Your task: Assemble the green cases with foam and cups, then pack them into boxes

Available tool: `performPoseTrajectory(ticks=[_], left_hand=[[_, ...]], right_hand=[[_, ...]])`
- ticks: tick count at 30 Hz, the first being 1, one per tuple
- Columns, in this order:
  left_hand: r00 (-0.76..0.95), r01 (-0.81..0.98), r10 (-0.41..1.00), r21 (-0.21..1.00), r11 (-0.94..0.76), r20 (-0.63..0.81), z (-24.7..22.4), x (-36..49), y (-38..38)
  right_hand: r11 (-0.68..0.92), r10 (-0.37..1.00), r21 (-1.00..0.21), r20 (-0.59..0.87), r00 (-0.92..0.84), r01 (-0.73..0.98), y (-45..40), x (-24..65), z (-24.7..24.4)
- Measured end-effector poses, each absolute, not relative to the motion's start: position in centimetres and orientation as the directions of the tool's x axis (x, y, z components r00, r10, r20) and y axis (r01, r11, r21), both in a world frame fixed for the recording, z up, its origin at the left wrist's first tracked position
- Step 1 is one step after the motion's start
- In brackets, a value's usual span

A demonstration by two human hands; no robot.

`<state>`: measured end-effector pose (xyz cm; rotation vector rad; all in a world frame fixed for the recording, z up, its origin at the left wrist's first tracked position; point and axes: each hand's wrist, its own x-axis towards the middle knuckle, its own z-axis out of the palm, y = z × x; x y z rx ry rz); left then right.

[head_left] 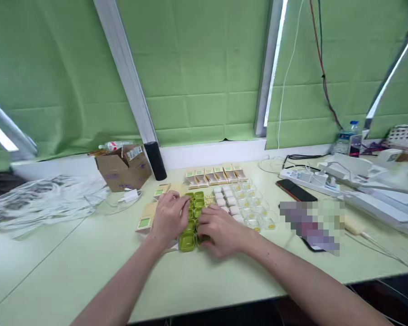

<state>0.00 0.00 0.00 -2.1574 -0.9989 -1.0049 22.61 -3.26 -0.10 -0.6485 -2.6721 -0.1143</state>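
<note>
Two columns of small square green cups (187, 242) stand on the table in front of me. My left hand (172, 216) is at their left side, thumb and fingers drawn together beside the upper cups; anything pinched there is too small to see. Over the lower right cups lies my right hand (221, 230), its fingers curled down and hiding what they touch. Small pale yellow pieces (209, 199) sit just beyond the right hand's fingers. To their right are rows of white blocks (229, 200), then clear plastic cups (254, 203) with yellow spots.
Open small cartons (211, 177) line up behind the cups, and more cartons (146, 217) lie left. A cardboard box (124, 170), black cylinder (155, 160) and white cables (47, 203) are further left. A phone (296, 190) and power strip (309, 179) lie right.
</note>
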Motion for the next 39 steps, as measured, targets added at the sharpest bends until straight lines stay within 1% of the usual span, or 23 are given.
performPoseTrajectory(ticks=[6, 14, 17, 19, 21, 24, 26, 28, 31, 34, 37, 39], left_hand=[[0.424, 0.803, 0.396, -0.137, -0.58, 0.814, -0.6, -0.2, 0.5], [0.435, 0.796, 0.377, -0.153, -0.586, 0.817, -0.4, 0.0, 0.5], [0.435, 0.793, 0.37, -0.154, -0.59, 0.821, -0.4, 0.0, 0.5], [0.432, 0.793, 0.371, -0.149, -0.591, 0.822, -0.5, 0.0, 0.5], [0.431, 0.792, 0.377, -0.144, -0.594, 0.82, -0.5, 0.0, 0.5], [0.43, 0.792, 0.384, -0.137, -0.596, 0.817, -0.6, 0.0, 0.6], [0.428, 0.793, 0.385, -0.135, -0.594, 0.817, -0.6, 0.0, 0.6], [0.429, 0.79, 0.38, -0.137, -0.597, 0.819, -0.5, 0.1, 0.5], [0.431, 0.788, 0.37, -0.143, -0.599, 0.823, -0.4, 0.2, 0.3], [0.433, 0.788, 0.366, -0.149, -0.597, 0.824, -0.4, 0.2, 0.2], [0.426, 0.787, 0.372, -0.135, -0.602, 0.824, -0.5, 0.2, 0.3], [0.42, 0.782, 0.373, -0.122, -0.611, 0.827, -0.6, 0.2, 0.3]], right_hand=[[0.9, 0.405, 0.017, 0.343, -0.848, 0.436, -3.1, 21.9, -0.8], [0.901, 0.42, -0.056, 0.359, -0.833, 0.43, -2.8, 22.1, -1.3], [0.895, 0.445, -0.152, 0.375, -0.814, 0.419, -2.8, 22.3, -1.0], [0.88, 0.473, -0.257, 0.393, -0.789, 0.399, -2.8, 22.5, -0.6], [0.852, 0.503, -0.388, 0.417, -0.757, 0.353, -2.6, 22.7, -0.3], [0.778, 0.56, -0.586, 0.483, -0.673, 0.227, -1.9, 23.1, -0.3], [0.709, 0.611, -0.695, 0.52, -0.597, 0.12, -1.3, 23.3, -0.5], [0.625, 0.663, -0.78, 0.535, -0.523, -0.005, -0.7, 23.4, -0.9], [0.463, 0.746, -0.859, 0.51, -0.427, -0.217, 0.2, 23.2, -1.5], [0.234, 0.825, -0.873, 0.411, -0.387, -0.427, 0.8, 23.0, -2.0], [0.05, 0.863, -0.793, 0.34, -0.374, -0.607, 1.2, 22.8, -2.2], [-0.027, 0.885, -0.736, 0.296, -0.358, -0.676, 1.5, 22.7, -2.3]])
